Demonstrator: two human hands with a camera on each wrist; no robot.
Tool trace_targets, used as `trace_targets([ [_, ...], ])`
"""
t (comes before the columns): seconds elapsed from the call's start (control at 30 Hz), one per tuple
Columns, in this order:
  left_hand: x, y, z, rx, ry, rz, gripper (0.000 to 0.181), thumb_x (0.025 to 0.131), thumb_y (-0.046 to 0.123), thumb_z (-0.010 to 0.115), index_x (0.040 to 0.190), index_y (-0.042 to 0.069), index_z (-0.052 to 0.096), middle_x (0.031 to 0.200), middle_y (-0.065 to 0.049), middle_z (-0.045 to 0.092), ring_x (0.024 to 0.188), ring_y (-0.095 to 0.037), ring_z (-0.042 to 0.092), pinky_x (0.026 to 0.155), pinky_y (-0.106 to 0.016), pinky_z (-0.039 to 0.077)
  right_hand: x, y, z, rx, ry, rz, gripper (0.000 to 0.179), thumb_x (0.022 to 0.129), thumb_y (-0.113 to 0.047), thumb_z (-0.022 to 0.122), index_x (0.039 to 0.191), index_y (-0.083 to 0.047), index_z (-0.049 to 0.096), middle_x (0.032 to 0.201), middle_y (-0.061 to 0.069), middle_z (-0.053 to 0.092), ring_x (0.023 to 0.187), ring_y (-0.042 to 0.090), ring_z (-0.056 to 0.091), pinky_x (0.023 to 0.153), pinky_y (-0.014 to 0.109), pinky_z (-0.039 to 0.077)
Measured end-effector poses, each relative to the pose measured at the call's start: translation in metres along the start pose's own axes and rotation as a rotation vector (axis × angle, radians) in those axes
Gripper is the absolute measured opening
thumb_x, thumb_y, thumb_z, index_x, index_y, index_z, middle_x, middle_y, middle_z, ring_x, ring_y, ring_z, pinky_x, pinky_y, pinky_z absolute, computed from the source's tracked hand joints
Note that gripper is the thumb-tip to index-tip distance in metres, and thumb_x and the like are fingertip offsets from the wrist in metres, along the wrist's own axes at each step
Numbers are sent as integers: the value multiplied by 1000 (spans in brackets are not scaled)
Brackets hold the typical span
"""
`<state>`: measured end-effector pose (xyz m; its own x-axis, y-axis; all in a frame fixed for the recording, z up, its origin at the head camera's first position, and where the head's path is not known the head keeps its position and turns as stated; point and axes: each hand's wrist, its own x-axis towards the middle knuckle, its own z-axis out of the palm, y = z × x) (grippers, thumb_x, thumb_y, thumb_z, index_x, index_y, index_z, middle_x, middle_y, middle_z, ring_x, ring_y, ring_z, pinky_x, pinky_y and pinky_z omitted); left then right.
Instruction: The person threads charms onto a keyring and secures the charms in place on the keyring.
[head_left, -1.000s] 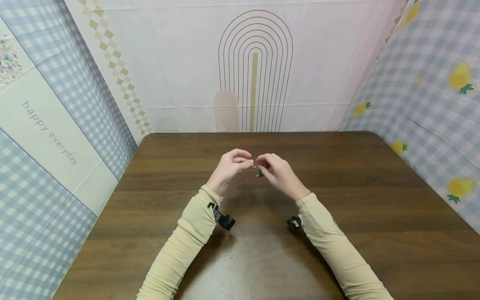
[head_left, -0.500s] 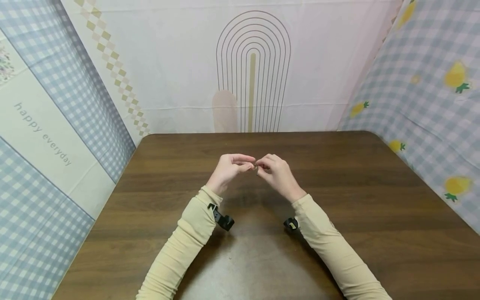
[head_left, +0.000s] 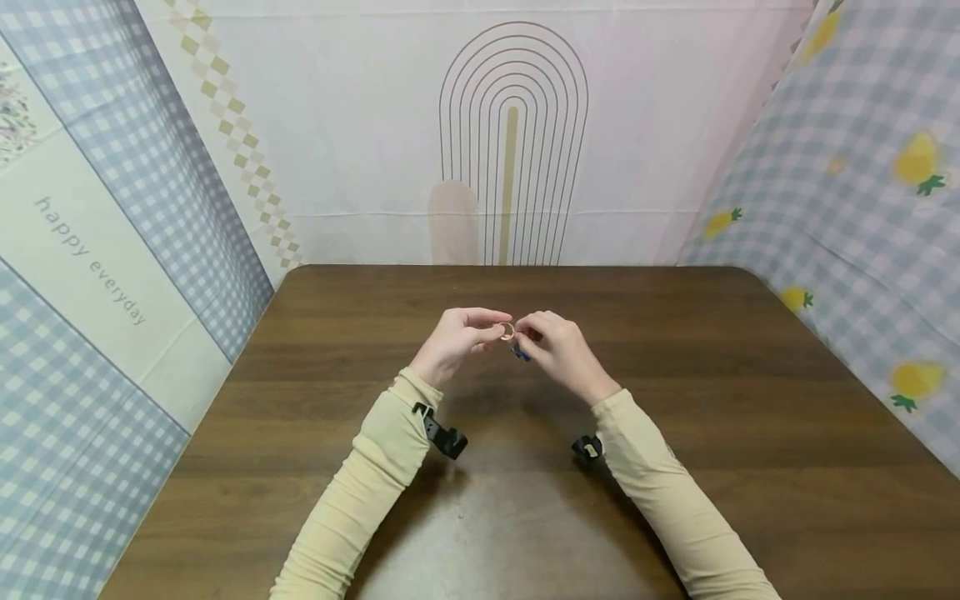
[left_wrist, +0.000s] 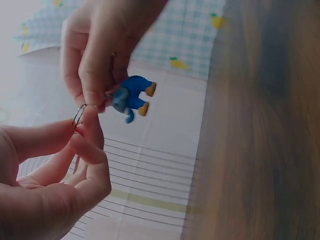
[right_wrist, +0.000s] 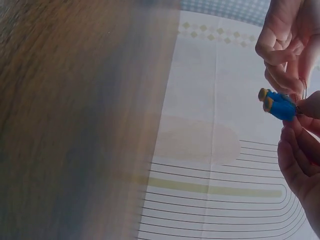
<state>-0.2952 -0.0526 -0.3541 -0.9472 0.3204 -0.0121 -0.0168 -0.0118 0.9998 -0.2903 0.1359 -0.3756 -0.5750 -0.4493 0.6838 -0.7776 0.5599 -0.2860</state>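
My left hand (head_left: 459, 340) pinches a thin metal split ring (left_wrist: 78, 117) between thumb and fingers, above the table. My right hand (head_left: 557, 348) meets it from the other side, its thumb and fingertips pinching at the ring's edge, where the charm is attached. From those right fingers hangs a small blue animal charm (left_wrist: 132, 95) with yellow-orange feet and a curled, trunk-like part. In the right wrist view the charm (right_wrist: 281, 106) shows its feet pointing left. The fingers cover the join between ring and charm.
Beneath both hands lies a brown wood-grain table (head_left: 510, 517). A white cloth with printed arches (head_left: 360, 125) hangs behind it, with checked cloths at either side. Black wrist cameras (head_left: 447, 440) are strapped over the cream sleeves.
Half a second ago the ring and charm were mostly hidden between the fingers. Now the ring shows as a round loop and the blue charm hangs below the right fingers. Both hands stay close together.
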Motion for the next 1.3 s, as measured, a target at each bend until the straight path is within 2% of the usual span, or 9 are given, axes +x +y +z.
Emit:
trace_targets([
  [0.17, -1, 0, 2, 104, 29, 55, 26, 90, -2, 62, 114, -10, 66, 91, -10, 73, 71, -6, 62, 68, -20, 51, 0, 0, 0, 6, 9, 3, 5, 86, 3, 66, 90, 0, 68, 80, 10, 67, 72, 18, 60, 64, 37, 55],
  [0.33, -2, 0, 2, 144, 4, 48, 24, 90, -4, 60, 113, -10, 67, 107, -26, 69, 72, -4, 63, 76, -22, 54, 0, 0, -1, 17, -14, 18, 4, 86, 0, 68, 91, -1, 69, 81, 9, 69, 74, 17, 61, 67, 35, 56],
  [0.43, -2, 0, 1, 150, -34, 52, 25, 91, -1, 61, 114, -9, 66, 108, -23, 70, 75, -4, 64, 78, -23, 55, 0, 0, -2, 19, -17, 30, 4, 87, -1, 68, 90, -1, 69, 81, 9, 69, 73, 16, 61, 66, 35, 55],
  [0.57, -3, 1, -1, 101, -56, 43, 28, 92, 5, 63, 117, -6, 63, 98, -8, 70, 81, -6, 64, 79, -24, 53, 0, 0, -4, 30, -1, 67, 3, 88, -1, 66, 89, -2, 69, 79, 9, 68, 70, 15, 60, 62, 35, 54],
  [0.67, -3, 1, -1, 17, -55, 36, 31, 92, 4, 62, 121, -7, 60, 96, -3, 68, 84, -8, 66, 91, -36, 54, 1, -1, -5, 40, 11, 101, 4, 89, -3, 65, 89, -2, 68, 78, 8, 68, 68, 14, 59, 60, 30, 52],
  [0.8, -3, 2, 0, -70, -59, 54, 31, 92, -1, 58, 122, -11, 57, 101, -9, 68, 85, -8, 68, 105, -52, 45, 1, -3, -6, 51, 17, 126, 4, 89, -5, 65, 88, -3, 69, 77, 7, 68, 67, 13, 58, 59, 27, 50],
  [0.93, -2, 3, 1, -73, -40, 58, 32, 93, -2, 58, 123, -12, 58, 105, -15, 69, 81, -6, 68, 96, -40, 54, 1, -3, -6, 62, 15, 134, 3, 88, -5, 66, 88, -3, 69, 77, 7, 68, 67, 12, 58, 59, 26, 50],
  [1.07, -1, 3, 1, -76, -21, 45, 31, 93, -2, 58, 122, -13, 58, 98, -11, 71, 76, -5, 67, 79, -23, 57, 2, -3, -6, 61, 15, 135, 3, 88, -4, 65, 88, -3, 69, 77, 7, 68, 67, 12, 58, 59, 27, 50],
  [1.3, -3, 2, 0, -30, -73, 6, 29, 95, 0, 56, 121, -12, 60, 88, -2, 69, 75, -8, 65, 81, -26, 56, 1, -5, -7, 63, -4, 154, 3, 88, -3, 67, 89, -3, 69, 80, 8, 69, 67, 14, 59, 60, 29, 53],
])
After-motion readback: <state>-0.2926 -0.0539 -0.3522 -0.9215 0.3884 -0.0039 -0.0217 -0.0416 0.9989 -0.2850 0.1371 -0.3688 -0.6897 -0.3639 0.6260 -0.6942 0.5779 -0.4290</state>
